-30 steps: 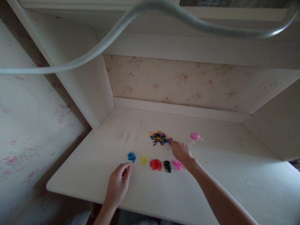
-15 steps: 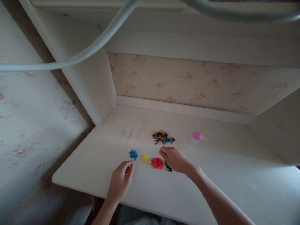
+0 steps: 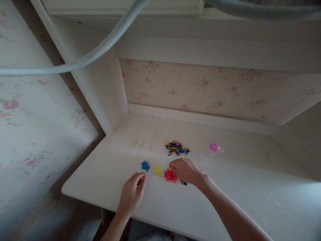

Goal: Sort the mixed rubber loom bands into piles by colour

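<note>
My right hand (image 3: 185,170) reaches over the far edge of a pile of red rubber bands (image 3: 170,175), its fingers pinched together and pointing down. What they hold, if anything, is too small to see. Partly under this hand lie some black rubber bands (image 3: 184,182). My left hand (image 3: 132,191) rests near the table's front, fingers curled with thumb and forefinger close together; its contents are hidden. Just beyond it sits a small blue pile of rubber bands (image 3: 145,166), with a yellow pile (image 3: 157,170) to the right. Farther back is a mixed-colour heap (image 3: 176,147).
A clear container with a pink lid (image 3: 215,147) lies at the back right of the white table (image 3: 105,170). A bit of pink (image 3: 202,171) shows beside my right wrist. A pale cable (image 3: 100,50) crosses the upper view, before a cabinet and flowered wallpaper.
My right hand has shifted slightly left and nearer, toward the red pile. A pink bit beside the wrist has come into sight. My left hand stays put; the view has tilted slightly.
</note>
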`<state>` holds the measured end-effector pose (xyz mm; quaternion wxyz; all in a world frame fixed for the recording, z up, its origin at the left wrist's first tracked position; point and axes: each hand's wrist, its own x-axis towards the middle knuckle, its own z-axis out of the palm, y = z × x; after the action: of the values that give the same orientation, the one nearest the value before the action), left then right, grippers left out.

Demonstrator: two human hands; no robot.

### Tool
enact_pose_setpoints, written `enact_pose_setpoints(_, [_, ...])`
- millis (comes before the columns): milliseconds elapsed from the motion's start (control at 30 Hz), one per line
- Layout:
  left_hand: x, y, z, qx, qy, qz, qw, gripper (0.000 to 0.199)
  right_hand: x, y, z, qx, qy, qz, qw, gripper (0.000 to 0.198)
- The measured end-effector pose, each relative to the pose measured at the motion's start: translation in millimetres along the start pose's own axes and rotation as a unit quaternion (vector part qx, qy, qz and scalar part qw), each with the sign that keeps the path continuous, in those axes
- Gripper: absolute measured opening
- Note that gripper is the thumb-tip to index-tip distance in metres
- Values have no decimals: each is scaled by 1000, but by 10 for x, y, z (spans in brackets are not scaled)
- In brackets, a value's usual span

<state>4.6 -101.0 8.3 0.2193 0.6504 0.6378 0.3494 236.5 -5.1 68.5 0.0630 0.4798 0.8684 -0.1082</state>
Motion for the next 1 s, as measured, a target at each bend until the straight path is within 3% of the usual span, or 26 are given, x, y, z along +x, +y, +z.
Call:
enact_pose_setpoints(200, [1,9,-2,5,3,-3,1000,32,-177,47,-123,22,55,32,998,33])
enact_pose_setpoints(300, [-6,9,-4,5,6,-7,1000,32,-401,78,-107,97,118,58,986,36])
enact_pose_setpoints(467, [-3,68,10,16,17,-10,1000,31,-954,274,307,304,248,151,907,36])
enact_pose_setpoints(600, [144,318,53,43,-9,42,998,28,-1411,525,779,373,284,292,834,43])
enact_pose_setpoints(700, [382,592,139,86,-47,72,993,27,-1626,628,988,382,313,372,786,47])
enact_pose_setpoints(833, [750,830,358,205,-105,66,971,25,-1653,639,1039,382,315,363,789,48])
enact_pose_setpoints(1000, [1046,852,656,265,-123,45,955,21,-1541,661,1023,377,307,330,809,48])
